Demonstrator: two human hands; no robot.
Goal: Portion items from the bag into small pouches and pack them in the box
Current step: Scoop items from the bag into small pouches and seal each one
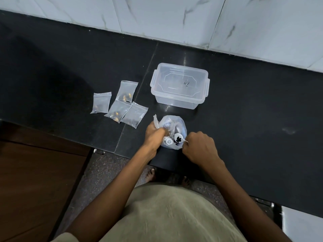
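Bag [172,132], clear plastic, sits on the dark surface [253,109] near its front edge, just in front of the box [180,85]. Left hand [154,135]: grip clenched round the bag's bunched top. Right hand [199,147]: grip pinches the bag's right edge. Box is clear, lid on. Four small pouches [120,103] lie flat left of the box, some overlapping, with small dark and amber bits inside.
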